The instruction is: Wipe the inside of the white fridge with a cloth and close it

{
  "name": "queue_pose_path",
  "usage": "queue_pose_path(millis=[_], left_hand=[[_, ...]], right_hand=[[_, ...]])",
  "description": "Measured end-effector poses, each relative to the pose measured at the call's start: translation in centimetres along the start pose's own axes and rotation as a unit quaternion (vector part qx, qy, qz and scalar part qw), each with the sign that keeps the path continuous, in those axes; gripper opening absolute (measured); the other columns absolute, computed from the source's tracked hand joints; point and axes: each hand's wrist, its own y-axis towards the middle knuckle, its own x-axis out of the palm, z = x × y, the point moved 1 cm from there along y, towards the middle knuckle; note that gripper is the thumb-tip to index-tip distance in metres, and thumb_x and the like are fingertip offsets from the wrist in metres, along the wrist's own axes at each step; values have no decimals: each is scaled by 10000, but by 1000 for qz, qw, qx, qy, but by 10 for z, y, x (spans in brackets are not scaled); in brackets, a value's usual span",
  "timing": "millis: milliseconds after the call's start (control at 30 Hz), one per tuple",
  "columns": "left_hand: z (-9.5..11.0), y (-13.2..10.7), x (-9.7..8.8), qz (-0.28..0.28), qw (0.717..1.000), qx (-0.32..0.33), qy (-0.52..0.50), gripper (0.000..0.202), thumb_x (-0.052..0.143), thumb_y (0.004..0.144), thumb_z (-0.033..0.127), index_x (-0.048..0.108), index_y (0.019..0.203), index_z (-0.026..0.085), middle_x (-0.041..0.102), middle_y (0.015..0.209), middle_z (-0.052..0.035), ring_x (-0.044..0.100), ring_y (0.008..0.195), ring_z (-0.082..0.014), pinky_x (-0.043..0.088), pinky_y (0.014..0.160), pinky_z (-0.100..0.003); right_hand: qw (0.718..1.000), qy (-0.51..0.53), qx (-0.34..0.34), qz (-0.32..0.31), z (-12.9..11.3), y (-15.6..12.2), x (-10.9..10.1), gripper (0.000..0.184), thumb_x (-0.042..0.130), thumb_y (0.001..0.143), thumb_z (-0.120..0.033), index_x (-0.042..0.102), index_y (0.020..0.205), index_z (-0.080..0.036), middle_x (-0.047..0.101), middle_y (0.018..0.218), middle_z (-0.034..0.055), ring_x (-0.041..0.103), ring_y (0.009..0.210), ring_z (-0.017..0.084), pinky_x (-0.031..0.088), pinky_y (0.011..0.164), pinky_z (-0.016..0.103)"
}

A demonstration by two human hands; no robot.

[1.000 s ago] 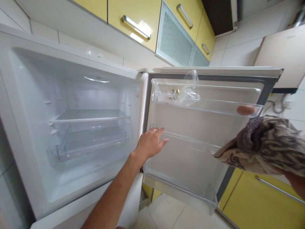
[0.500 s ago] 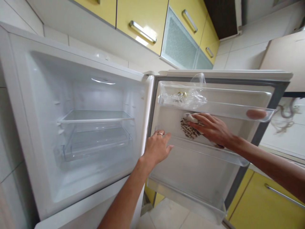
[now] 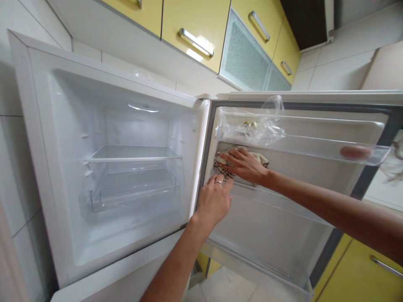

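Note:
A white freezer compartment stands open, its door (image 3: 277,218) swung out to the right. My right hand (image 3: 244,164) presses a patterned brown and white cloth (image 3: 261,158) flat against the door's inner wall, just under the upper door shelf (image 3: 317,144). My left hand (image 3: 215,199), a ring on one finger, rests on the left end of the middle door shelf (image 3: 283,201), fingers curled over its edge. A crumpled clear plastic bag (image 3: 255,126) lies in the upper shelf at its left end. A pinkish oval object (image 3: 355,152) sits at that shelf's right end.
Inside the freezer (image 3: 94,235) are a glass shelf (image 3: 132,153) and a clear tray (image 3: 135,188) below it. Yellow wall cabinets (image 3: 192,21) with metal handles hang above. A lower yellow cabinet (image 3: 359,277) stands behind the door at the bottom right.
My right hand brought the cloth from the right up to the door's inner wall, then slid it left toward the hinge side. My left hand stayed on the middle door shelf.

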Motion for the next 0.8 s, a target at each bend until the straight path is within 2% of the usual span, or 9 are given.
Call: queue_pose_path(millis=[100,400,533,633,800], left_hand=[[-3,-3,3,7,1000,-5,-17,504,668,932,313,548,1414,228,606,1366,-108,571,1281,-265,539,1029,-388],[-3,0,-1,-19,999,-23,-35,478,633,955,271,561,1427,260,606,1374,-77,610,1250,-225,560,1006,-343],[-1,0,0,-16,998,-36,-41,458,626,955,258,578,1411,274,617,1359,-62,625,1228,-215,572,986,-333],[0,3,-2,-22,998,-43,-42,450,613,958,259,587,1408,281,627,1350,-57,636,1214,-221,587,945,-329],[0,8,-8,-48,997,-50,-34,429,582,968,269,604,1396,285,640,1332,-66,657,1176,-233,601,896,-348]], right_hand=[[998,38,-52,-26,3,-22,-10,299,597,974,-259,677,1261,-287,589,1451,78,505,1219,280,380,880,403],[985,85,-64,-135,32,-103,-67,304,610,946,-178,725,1158,-364,613,1439,10,516,1286,276,377,947,430],[978,99,-55,-173,45,-145,-89,326,572,951,-149,745,1124,-363,615,1440,3,522,1301,279,392,946,442],[979,87,-53,-177,50,-170,-104,341,543,957,-127,766,1089,-349,625,1428,19,528,1293,285,399,935,454],[979,26,14,-201,39,-183,-141,421,581,918,-63,746,1173,-353,616,1443,39,533,1270,307,423,909,463]])
